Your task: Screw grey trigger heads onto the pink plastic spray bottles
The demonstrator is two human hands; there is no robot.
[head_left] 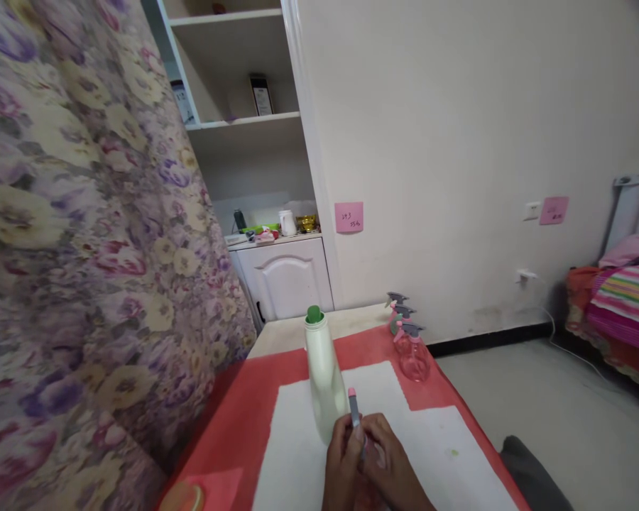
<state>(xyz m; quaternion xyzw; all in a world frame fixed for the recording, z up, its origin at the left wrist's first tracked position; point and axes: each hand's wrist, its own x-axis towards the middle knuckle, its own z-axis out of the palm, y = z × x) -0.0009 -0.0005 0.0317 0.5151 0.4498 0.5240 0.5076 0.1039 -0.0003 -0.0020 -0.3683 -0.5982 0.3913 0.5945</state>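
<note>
My left hand (341,465) and my right hand (391,465) meet low in the middle of the view, both closed round a small spray head with a grey trigger and pink tip (353,408) that sticks up between them. Whatever is attached under it is hidden by my fingers. Just behind my hands stands a tall pale bottle with a green cap (324,369). It rests on a white sheet (447,440) over a red cloth (245,411) on the table.
Pink clear spray bottles (411,348) with grey triggers stand at the table's far right edge. A floral curtain (85,270) hangs close on the left. White shelves and a cabinet (285,273) stand behind; a bed with striped bedding (623,312) is at right.
</note>
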